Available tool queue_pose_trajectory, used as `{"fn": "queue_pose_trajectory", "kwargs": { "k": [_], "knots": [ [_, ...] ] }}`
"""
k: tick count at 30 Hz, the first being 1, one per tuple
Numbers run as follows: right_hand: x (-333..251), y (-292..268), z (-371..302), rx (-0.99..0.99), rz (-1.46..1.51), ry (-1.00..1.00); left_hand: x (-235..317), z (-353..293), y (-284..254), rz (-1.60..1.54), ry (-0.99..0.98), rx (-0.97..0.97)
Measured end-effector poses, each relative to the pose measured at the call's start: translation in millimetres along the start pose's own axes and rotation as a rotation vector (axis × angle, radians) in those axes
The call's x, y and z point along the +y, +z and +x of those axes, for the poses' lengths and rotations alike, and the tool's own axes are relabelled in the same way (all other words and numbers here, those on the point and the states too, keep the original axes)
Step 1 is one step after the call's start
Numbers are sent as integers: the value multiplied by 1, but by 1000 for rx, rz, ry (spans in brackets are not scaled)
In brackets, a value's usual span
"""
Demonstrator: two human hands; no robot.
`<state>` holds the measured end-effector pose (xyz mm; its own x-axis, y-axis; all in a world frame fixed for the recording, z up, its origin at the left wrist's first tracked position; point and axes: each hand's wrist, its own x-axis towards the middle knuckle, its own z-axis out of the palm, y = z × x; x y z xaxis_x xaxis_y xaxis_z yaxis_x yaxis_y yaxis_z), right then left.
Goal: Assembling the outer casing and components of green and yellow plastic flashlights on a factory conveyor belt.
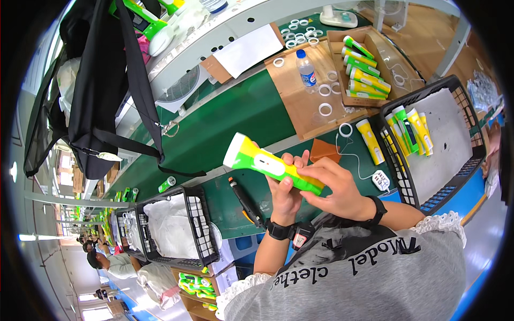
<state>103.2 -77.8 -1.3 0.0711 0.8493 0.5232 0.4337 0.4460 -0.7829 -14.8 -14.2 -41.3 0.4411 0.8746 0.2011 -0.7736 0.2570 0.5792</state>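
Left hand [285,200] and right hand [342,187] both grasp a yellow-and-green flashlight [270,167] above the bench [218,206], its white head [233,152] toward ten o'clock; a black orange-tipped tool [246,202] lies at seven o'clock from it.

A flashlight [261,161] rests between a worker's left hand [285,200] and right hand [342,186] above a bench [222,208], a screwdriver [246,203] to their left. At right, a crate [400,174] holds more flashlights [408,131]; beyond, a bottle [306,73] stands left of a box [337,44].
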Motion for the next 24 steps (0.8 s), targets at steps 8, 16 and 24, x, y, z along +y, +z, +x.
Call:
{"fn": "queue_pose_trajectory", "kwargs": {
  "k": [8,16,24],
  "knots": [
    [17,-11,15,-80,198,297,4,1,20,287,-133,18],
    [42,-16,12,-172,831,691,5,7,22,379,-232,77],
    [57,-11,3,-149,1002,813,-2,9,20,401,-266,165]
  ]
}}
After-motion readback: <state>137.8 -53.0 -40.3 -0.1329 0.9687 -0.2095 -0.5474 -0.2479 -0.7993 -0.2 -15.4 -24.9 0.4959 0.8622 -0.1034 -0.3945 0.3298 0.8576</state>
